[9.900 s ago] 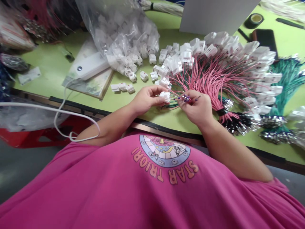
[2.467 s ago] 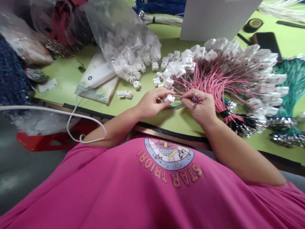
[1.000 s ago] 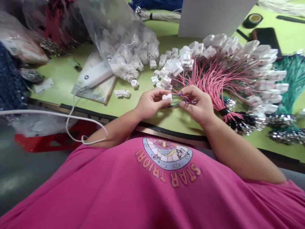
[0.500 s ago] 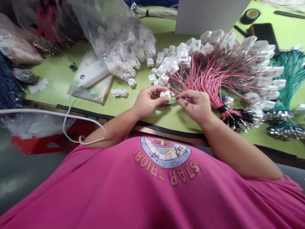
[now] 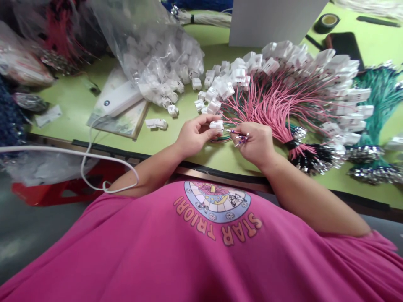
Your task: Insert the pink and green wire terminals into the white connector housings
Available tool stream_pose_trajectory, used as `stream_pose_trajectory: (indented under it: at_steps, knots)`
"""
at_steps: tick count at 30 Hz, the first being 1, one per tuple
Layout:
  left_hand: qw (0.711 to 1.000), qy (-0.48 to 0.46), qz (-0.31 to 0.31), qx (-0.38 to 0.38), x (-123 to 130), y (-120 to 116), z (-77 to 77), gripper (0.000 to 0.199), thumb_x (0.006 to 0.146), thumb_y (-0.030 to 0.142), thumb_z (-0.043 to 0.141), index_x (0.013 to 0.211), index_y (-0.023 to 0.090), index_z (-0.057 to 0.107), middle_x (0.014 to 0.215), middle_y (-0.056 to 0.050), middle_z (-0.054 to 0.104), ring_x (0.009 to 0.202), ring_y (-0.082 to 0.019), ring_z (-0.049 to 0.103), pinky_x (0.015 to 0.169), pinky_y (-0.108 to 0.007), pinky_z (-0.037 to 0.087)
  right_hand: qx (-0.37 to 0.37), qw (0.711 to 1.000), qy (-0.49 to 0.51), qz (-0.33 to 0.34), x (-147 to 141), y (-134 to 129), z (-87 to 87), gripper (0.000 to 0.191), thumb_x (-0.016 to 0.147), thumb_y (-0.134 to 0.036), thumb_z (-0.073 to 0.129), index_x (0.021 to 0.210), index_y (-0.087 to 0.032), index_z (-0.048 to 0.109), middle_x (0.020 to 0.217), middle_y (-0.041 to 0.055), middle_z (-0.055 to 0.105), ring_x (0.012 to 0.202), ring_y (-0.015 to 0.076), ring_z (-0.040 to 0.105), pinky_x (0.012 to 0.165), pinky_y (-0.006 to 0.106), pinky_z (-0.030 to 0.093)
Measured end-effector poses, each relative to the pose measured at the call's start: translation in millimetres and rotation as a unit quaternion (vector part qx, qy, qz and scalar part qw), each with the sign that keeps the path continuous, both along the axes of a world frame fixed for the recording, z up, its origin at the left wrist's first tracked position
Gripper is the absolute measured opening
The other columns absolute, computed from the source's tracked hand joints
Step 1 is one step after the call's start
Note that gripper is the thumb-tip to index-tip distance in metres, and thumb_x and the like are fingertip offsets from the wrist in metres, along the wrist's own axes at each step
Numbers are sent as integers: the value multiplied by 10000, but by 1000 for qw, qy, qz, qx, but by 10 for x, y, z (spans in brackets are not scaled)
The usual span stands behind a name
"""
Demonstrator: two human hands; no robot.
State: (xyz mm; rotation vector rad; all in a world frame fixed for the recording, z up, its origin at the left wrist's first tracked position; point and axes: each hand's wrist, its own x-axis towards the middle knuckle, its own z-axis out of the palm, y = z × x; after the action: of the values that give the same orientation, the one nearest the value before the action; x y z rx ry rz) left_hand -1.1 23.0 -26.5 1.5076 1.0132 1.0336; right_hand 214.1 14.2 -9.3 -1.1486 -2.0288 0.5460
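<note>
Between the thumb and fingers of my left hand (image 5: 194, 136) is a white plastic connector housing (image 5: 216, 125). My right hand (image 5: 255, 143) is closed on several thin wires with purple and metallic crimped ends (image 5: 242, 139), which stick out from the fingers. One wire tip points at the right end of the housing; whether it is inside cannot be made out. Green wires (image 5: 227, 136) pass behind, between the hands. Just beyond lies a fan of pink wires (image 5: 273, 102), many ending in white housings (image 5: 341, 67).
A clear bag of white housings (image 5: 163, 58) spills loose pieces behind my left hand. Two joined housings (image 5: 156, 123) lie nearer. A white device (image 5: 121, 100) with a cable rests on a booklet (image 5: 135, 121). Green wire bundles (image 5: 374, 113) and black tape (image 5: 326, 23) are at right.
My right hand has turned and drawn slightly down, so more of the purple wire ends show. My left hand keeps the housing in nearly the same place. The whole view shifts slightly.
</note>
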Motion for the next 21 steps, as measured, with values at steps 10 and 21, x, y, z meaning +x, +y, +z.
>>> stream_pose_trajectory:
  at_steps: [10,21]
  knots:
    - [988,94,27,117,-12,9,-59,446,753,532,802,1044,197,752,1049,-86,732,937,-178,692,849,-327,570,-9,1000,3,20,-64,23,-42,120,797,-176,593,748,-232,688,754,23,735,673,164,621,658,298,470]
    - [955,170,19,241,-4,8,13,325,822,425,769,1046,190,754,891,-42,712,748,-127,641,666,-253,514,-45,998,-30,43,-49,30,-26,159,841,-218,592,850,-181,746,818,45,754,727,163,639,676,274,433]
